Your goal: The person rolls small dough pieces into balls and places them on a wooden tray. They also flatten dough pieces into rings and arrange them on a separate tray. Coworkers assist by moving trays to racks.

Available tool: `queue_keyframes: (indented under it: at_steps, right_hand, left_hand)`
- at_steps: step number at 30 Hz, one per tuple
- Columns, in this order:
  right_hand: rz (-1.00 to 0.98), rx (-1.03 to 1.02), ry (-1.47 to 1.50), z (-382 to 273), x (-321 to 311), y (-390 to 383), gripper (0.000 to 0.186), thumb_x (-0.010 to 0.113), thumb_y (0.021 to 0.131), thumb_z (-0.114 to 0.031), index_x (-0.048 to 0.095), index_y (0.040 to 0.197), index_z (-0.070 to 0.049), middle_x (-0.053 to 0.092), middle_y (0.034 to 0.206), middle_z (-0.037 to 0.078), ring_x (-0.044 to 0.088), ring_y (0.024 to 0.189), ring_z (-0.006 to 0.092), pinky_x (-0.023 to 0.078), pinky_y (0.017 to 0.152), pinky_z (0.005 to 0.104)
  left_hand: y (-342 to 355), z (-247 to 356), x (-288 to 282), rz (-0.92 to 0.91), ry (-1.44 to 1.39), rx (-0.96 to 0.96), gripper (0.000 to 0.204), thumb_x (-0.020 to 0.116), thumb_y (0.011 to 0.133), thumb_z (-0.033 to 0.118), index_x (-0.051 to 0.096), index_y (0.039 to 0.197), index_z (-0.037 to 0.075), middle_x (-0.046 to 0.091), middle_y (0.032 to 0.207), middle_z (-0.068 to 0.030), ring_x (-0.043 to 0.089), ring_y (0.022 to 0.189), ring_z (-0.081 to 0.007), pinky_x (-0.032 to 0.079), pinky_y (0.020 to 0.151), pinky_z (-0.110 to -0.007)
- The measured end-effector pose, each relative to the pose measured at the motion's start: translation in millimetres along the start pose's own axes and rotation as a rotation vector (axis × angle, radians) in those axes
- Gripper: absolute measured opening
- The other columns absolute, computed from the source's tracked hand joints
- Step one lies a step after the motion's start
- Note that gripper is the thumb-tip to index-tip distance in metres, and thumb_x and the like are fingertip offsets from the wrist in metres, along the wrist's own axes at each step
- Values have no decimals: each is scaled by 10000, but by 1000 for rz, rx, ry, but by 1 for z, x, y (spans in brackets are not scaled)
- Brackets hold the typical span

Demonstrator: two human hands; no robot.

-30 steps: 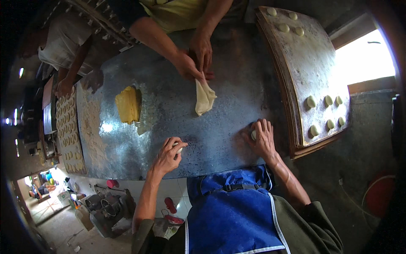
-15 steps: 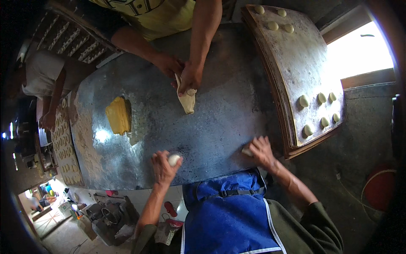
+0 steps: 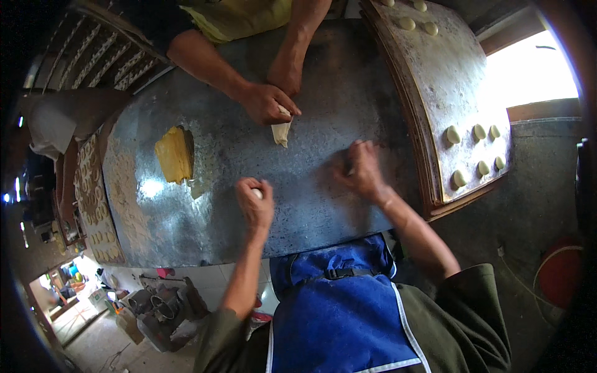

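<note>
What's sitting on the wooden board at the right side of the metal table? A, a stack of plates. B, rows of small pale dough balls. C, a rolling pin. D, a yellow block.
B: small pale dough balls lie in rows on the wooden board; the yellow block sits on the metal table instead.

Daylight pours in from a window [image 3: 528, 71] at the upper right, so bright that it is washed out to plain white. It falls across the wooden board [image 3: 435, 93] beside it and leaves a pale sheen on the metal table [image 3: 323, 180], with one small glare spot near the yellow block [image 3: 173, 154]. The rest of the room is dim, and the far left sinks into near black. The right hand [image 3: 364, 171] is smeared by motion blur, while the left hand [image 3: 255, 205] is sharper. The fisheye lens bends the table edge and board into curves, and a dark rim closes in at the corners.
</note>
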State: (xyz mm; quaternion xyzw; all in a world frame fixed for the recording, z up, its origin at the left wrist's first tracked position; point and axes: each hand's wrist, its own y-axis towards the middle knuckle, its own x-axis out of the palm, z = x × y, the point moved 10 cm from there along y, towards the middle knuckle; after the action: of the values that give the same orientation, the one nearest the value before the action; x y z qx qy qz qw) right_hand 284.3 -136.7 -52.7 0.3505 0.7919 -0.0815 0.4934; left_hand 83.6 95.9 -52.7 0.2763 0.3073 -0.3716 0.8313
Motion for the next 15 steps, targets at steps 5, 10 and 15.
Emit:
queue_keyframes:
  at_steps: [5,10,15]
  right_hand:
    - [-339,74,293,-6,42,-16,448,814,754,-228,505,1019,-41,549,895,158,535,908,365,409,839,496]
    - [21,-37,-28,-22,1,10,471,838,712,-169,493,1011,-52,541,925,158,522,895,352,419,768,492]
    - [-70,-49,203,-1,20,-8,237,708,862,-148,510,922,-32,531,910,164,504,851,347,413,774,469]
  left_hand:
    - [-8,36,-2,-1,-44,377,330,730,869,82,442,1030,65,513,924,-143,548,864,-316,445,783,-463]
    - [4,-17,-6,73,-100,-177,386,719,849,26,407,1074,52,544,960,-130,549,869,-330,440,800,-487]
    - [-10,33,-6,-3,-37,441,421,704,854,18,367,1105,47,557,997,-132,564,871,-325,442,815,-476]
